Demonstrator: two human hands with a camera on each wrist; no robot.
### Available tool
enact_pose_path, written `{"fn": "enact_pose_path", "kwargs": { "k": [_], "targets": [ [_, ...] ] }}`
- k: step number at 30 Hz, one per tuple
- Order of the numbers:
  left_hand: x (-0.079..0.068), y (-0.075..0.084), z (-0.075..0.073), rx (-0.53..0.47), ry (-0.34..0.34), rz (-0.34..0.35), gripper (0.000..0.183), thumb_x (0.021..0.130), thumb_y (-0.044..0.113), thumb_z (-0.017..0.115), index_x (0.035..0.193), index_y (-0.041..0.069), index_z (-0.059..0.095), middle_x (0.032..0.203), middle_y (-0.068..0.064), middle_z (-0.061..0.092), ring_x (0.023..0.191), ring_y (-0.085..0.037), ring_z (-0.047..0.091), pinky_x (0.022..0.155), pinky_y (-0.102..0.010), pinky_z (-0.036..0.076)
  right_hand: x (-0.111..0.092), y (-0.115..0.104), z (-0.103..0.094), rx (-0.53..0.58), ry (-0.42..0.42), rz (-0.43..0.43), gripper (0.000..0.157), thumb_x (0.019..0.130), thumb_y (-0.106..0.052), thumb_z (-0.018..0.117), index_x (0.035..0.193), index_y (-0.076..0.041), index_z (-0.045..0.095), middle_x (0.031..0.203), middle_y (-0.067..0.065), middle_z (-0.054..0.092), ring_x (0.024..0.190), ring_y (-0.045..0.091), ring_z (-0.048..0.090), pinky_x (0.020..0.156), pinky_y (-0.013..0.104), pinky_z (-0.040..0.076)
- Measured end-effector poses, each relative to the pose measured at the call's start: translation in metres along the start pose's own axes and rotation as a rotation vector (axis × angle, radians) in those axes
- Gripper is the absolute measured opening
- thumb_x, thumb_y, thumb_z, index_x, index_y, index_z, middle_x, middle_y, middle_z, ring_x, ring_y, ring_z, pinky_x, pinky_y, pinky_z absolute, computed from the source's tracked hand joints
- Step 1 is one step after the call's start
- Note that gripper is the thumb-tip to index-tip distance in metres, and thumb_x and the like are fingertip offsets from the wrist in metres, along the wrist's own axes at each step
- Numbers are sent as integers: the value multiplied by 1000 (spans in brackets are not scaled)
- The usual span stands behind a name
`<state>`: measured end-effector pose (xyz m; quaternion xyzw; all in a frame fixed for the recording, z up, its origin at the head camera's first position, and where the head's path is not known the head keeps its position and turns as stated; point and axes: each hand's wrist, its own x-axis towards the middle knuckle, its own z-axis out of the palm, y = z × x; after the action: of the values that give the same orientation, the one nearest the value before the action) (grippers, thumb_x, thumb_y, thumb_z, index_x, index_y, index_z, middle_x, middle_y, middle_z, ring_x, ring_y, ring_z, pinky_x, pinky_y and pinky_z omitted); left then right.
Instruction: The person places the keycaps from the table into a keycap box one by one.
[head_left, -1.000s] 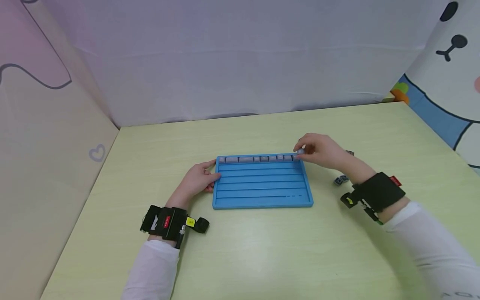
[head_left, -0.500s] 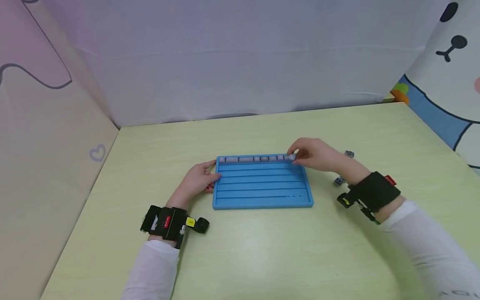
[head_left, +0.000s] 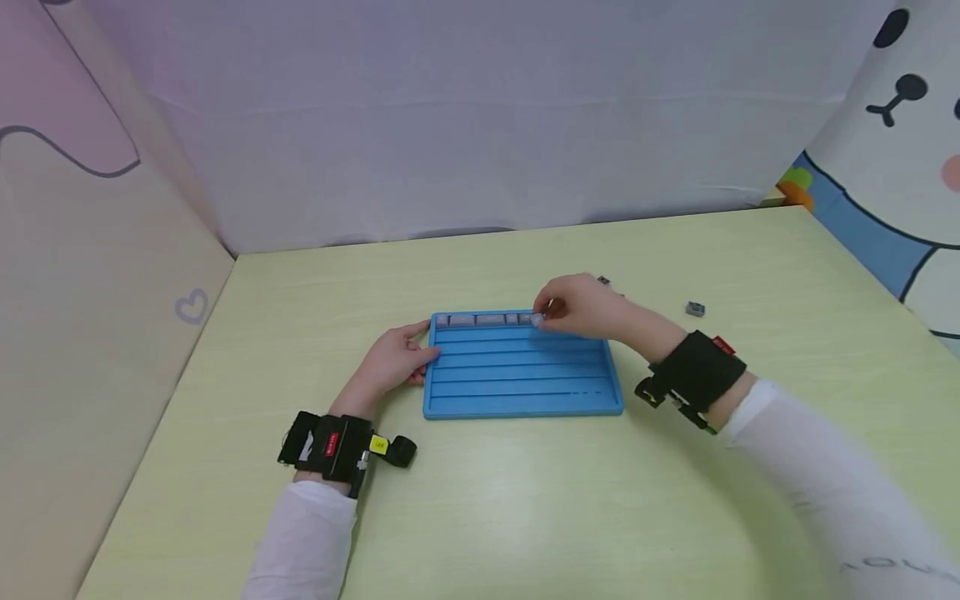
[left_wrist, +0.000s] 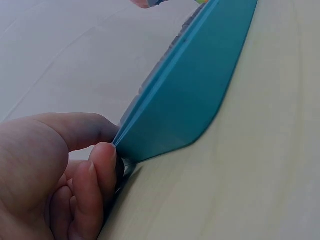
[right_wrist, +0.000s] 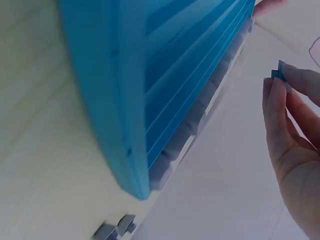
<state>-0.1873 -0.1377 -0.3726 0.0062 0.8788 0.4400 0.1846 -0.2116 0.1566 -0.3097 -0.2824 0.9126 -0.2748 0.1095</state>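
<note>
A blue ridged tray lies on the table, with a row of grey keycaps along its far groove. Thumb and fingers of my left hand grip the tray's left edge; the left wrist view shows the fingertips at its rim. Over the far row, my right hand pinches a small keycap between thumb and fingers. In the right wrist view that keycap is apart from the tray. The right hand covers the right part of the row in the head view.
One loose keycap lies on the tabletop right of the tray. Another small dark piece shows just behind the right hand. A pale curtain hangs behind the table, and a printed panel stands at the right.
My right hand has moved left along the tray's far row, from its right corner, still pinching the keycap. The left hand keeps its grip on the tray, which stays in place.
</note>
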Motion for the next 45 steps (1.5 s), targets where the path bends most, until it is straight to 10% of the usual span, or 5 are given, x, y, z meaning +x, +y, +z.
{"fn": "enact_pose_path", "kwargs": {
  "k": [10, 21, 33, 45],
  "targets": [
    [-1, -1, 0, -9, -1, -3, 63, 93, 19, 60, 148, 10, 32, 58, 0, 50, 48, -10, 53, 52, -22, 47, 36, -37, 29, -167, -84, -100, 17, 88, -19, 65, 96, -6, 72, 93, 6, 66, 80, 17, 59, 78, 32, 51],
    [-2, 1, -1, -22, -12, -12, 63, 93, 20, 60, 148, 11, 32, 59, 0, 51, 48, -10, 54, 52, -22, 48, 72, -78, 47, -213, -99, 55, 21, 91, -23, 62, 100, -6, 71, 90, 6, 67, 82, 19, 57, 78, 31, 49],
    [1, 1, 0, -22, -9, 13, 63, 92, 20, 60, 148, 9, 32, 57, 1, 51, 47, -9, 53, 51, -22, 46, 83, -85, 60, -227, -77, 112, 17, 91, -11, 59, 76, -5, 65, 59, 1, 36, 56, 16, 36, 54, 24, 29],
    [1, 1, 1, -18, -10, 18, 63, 93, 19, 59, 148, 8, 32, 56, 1, 51, 47, -9, 52, 51, -22, 46, 84, -83, 66, -305, -115, 142, 15, 91, -17, 61, 90, -6, 69, 75, 3, 56, 63, 17, 48, 55, 25, 37]
  ]
}}
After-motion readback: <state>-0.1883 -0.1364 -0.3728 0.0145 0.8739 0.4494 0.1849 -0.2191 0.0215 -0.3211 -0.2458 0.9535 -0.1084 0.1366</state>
